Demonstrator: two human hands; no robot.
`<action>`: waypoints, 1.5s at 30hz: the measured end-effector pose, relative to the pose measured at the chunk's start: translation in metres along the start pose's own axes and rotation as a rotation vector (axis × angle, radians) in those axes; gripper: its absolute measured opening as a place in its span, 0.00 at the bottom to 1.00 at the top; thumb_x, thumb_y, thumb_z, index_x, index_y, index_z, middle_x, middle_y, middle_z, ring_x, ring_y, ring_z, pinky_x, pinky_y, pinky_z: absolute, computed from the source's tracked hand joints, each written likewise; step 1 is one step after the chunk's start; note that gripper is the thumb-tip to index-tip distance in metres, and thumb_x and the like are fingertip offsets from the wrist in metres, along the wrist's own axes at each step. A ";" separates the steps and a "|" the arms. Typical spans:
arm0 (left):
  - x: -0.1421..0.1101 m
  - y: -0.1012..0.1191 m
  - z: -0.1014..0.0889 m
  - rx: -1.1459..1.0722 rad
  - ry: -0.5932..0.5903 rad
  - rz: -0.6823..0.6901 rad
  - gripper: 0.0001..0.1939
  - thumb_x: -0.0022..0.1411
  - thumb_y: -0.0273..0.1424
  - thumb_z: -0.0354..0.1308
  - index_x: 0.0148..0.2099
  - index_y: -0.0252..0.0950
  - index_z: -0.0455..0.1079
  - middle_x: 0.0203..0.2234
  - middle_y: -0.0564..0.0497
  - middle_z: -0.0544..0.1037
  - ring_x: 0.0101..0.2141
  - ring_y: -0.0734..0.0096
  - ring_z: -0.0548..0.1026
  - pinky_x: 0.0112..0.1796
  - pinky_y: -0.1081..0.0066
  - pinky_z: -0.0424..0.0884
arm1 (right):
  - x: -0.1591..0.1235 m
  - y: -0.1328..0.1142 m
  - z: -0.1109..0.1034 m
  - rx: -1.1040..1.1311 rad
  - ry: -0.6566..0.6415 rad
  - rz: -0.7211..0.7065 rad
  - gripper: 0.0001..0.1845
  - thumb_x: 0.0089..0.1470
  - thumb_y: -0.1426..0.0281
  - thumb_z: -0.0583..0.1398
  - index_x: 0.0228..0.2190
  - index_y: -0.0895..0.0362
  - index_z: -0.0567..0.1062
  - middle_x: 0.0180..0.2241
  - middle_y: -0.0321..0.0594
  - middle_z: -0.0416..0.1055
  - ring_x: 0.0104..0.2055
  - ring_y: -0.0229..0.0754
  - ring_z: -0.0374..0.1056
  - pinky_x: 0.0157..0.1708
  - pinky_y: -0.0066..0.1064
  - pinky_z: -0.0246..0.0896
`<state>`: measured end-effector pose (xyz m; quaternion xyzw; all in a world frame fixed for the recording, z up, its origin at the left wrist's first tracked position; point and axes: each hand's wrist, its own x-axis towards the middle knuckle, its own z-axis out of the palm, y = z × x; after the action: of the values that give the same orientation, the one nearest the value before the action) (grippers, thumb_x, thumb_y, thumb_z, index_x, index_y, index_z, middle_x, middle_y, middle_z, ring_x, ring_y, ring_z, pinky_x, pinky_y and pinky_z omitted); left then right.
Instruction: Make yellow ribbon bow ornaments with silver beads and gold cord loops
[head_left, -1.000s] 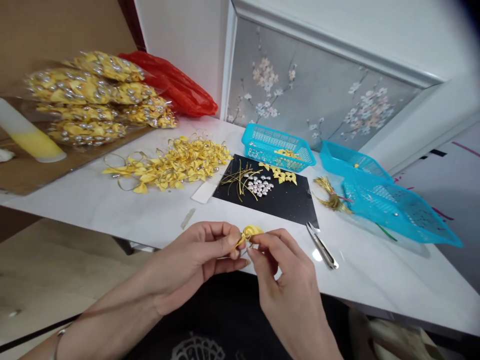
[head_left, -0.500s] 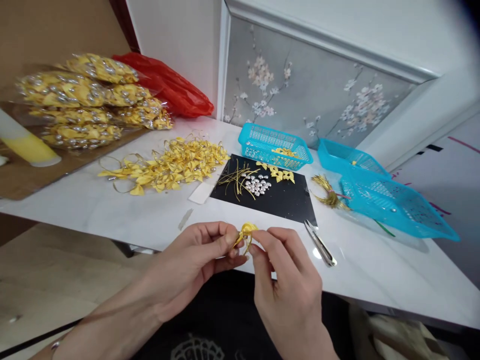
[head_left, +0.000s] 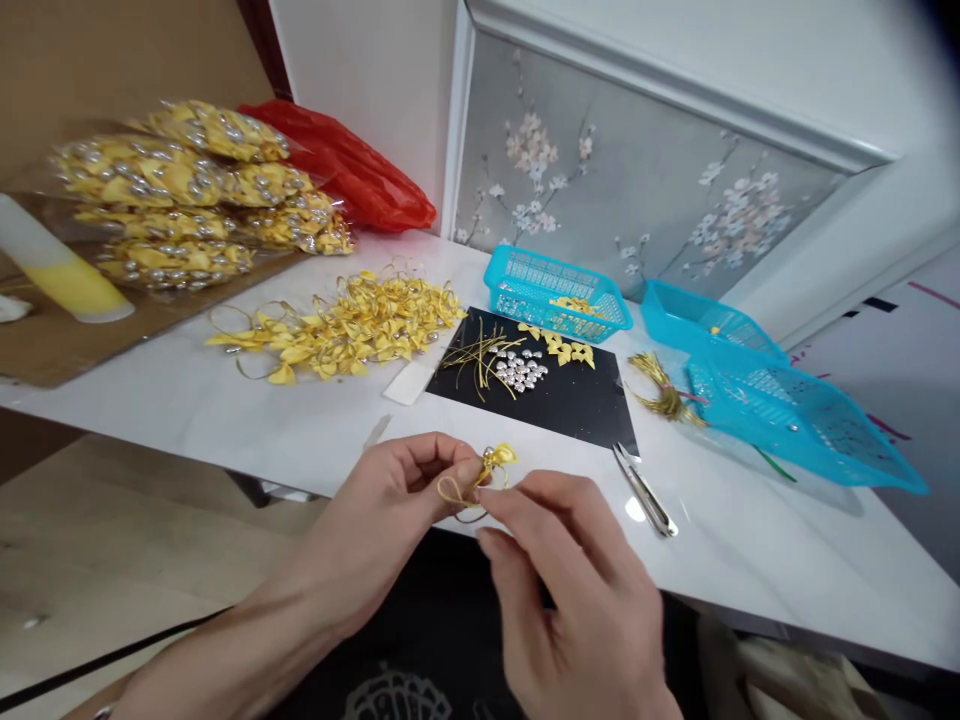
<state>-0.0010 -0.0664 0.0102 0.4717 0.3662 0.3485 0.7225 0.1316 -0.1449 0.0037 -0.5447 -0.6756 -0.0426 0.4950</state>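
Above the table's front edge, my left hand (head_left: 405, 490) is closed in a pinch at the base of a small yellow ribbon flower (head_left: 504, 455) with a silvery bead. A thin gold cord (head_left: 450, 492) loops out beneath the flower, across my left fingertips. The bent fingers of my right hand (head_left: 577, 570) are at this cord, the index fingertip against it and the thumb a little lower. Behind the hands lies a black mat (head_left: 555, 415) bearing silver beads (head_left: 521, 372), loose gold cords (head_left: 476, 358) and yellow ribbon pieces (head_left: 566, 350).
A heap of finished yellow flowers (head_left: 352, 325) lies left of the mat. Bagged flowers (head_left: 142, 170) and a red plastic bag (head_left: 352, 165) stand behind it. Metal thread snips (head_left: 645, 490), a gold cord bundle (head_left: 667, 400) and blue baskets (head_left: 555, 320) are to the right.
My right fingers have moved from the flower down to the cord, and thumb and index are farther apart. The cord now forms a loop over my left fingertips. The view has shifted slightly.
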 end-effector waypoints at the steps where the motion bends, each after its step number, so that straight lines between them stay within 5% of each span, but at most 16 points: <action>1: -0.001 -0.001 0.000 0.018 0.004 0.016 0.10 0.56 0.36 0.68 0.31 0.35 0.74 0.25 0.54 0.75 0.28 0.74 0.69 0.33 0.76 0.66 | 0.000 0.000 0.003 0.011 -0.016 0.011 0.10 0.61 0.77 0.56 0.42 0.57 0.76 0.38 0.43 0.69 0.38 0.38 0.71 0.38 0.27 0.70; 11: -0.001 0.000 0.002 -0.001 -0.023 0.000 0.09 0.60 0.35 0.64 0.31 0.34 0.74 0.25 0.54 0.71 0.31 0.71 0.68 0.40 0.69 0.68 | 0.004 0.009 0.008 0.066 -0.021 0.146 0.09 0.60 0.80 0.56 0.38 0.61 0.76 0.34 0.41 0.71 0.32 0.33 0.69 0.32 0.22 0.68; 26: 0.000 0.003 0.006 -0.124 -0.050 -0.071 0.11 0.53 0.34 0.70 0.27 0.34 0.73 0.24 0.55 0.73 0.30 0.73 0.68 0.42 0.68 0.69 | 0.001 0.018 0.016 0.016 -0.035 0.085 0.12 0.60 0.83 0.52 0.37 0.60 0.73 0.34 0.41 0.70 0.36 0.38 0.68 0.35 0.29 0.68; 34: -0.003 0.003 0.006 -0.169 -0.048 -0.094 0.10 0.54 0.33 0.70 0.27 0.34 0.74 0.25 0.55 0.73 0.31 0.74 0.69 0.45 0.67 0.71 | 0.000 0.018 0.008 0.055 -0.071 0.135 0.11 0.61 0.82 0.53 0.36 0.58 0.72 0.33 0.38 0.68 0.35 0.35 0.67 0.35 0.25 0.64; 37: -0.002 0.004 0.003 -0.188 -0.053 -0.098 0.10 0.56 0.32 0.68 0.27 0.34 0.73 0.26 0.55 0.72 0.32 0.75 0.69 0.46 0.66 0.71 | 0.002 0.015 0.004 0.038 0.014 0.131 0.10 0.61 0.82 0.53 0.37 0.59 0.71 0.33 0.38 0.69 0.35 0.33 0.67 0.38 0.22 0.65; 40: -0.001 0.004 0.003 -0.194 -0.032 -0.103 0.12 0.55 0.33 0.69 0.26 0.33 0.72 0.26 0.55 0.72 0.31 0.75 0.68 0.43 0.69 0.71 | 0.002 0.010 0.002 0.003 0.101 0.083 0.10 0.61 0.82 0.54 0.38 0.59 0.72 0.35 0.39 0.69 0.37 0.33 0.68 0.40 0.20 0.65; 45: -0.001 0.004 0.006 -0.159 -0.006 -0.106 0.14 0.52 0.37 0.70 0.26 0.34 0.72 0.25 0.54 0.74 0.29 0.74 0.68 0.38 0.72 0.70 | 0.002 0.008 0.006 0.021 0.051 0.060 0.12 0.61 0.82 0.53 0.39 0.60 0.74 0.37 0.40 0.72 0.40 0.33 0.70 0.43 0.19 0.66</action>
<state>0.0032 -0.0681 0.0160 0.3939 0.3599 0.3363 0.7760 0.1339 -0.1369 -0.0018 -0.5584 -0.6465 -0.0344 0.5187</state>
